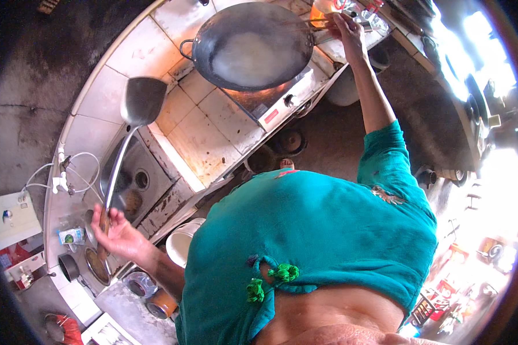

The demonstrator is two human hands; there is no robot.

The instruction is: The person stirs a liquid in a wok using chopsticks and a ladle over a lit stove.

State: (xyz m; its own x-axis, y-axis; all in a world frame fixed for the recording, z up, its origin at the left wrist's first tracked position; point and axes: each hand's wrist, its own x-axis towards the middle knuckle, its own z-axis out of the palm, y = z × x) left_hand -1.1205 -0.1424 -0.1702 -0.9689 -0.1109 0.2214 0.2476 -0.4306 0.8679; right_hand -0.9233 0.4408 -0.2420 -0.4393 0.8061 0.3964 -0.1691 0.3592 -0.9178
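My left hand (118, 237) grips the wooden handle of a metal wok spatula (143, 99). Its broad blade is raised, and its shaft crosses in front of the sink. My right hand (347, 32) holds thin brown chopsticks (300, 21), whose far ends blur over the right side of a dark wok (203, 51). Pale, cloudy content (246, 56) fills the wok's bottom, partly veiled by steam. Under the wok is a gas stove (280, 103) with an orange glow and a front knob (290, 100). The wok's bar handle is close to my right hand.
A steel sink (159, 172) is set into the tiled counter (207, 129) left of the stove. A white bucket (183, 241) stands below the counter's edge. Bottles (323, 10) stand behind the wok handle. Near my left hand are a dark pot (68, 267) and jars (160, 303).
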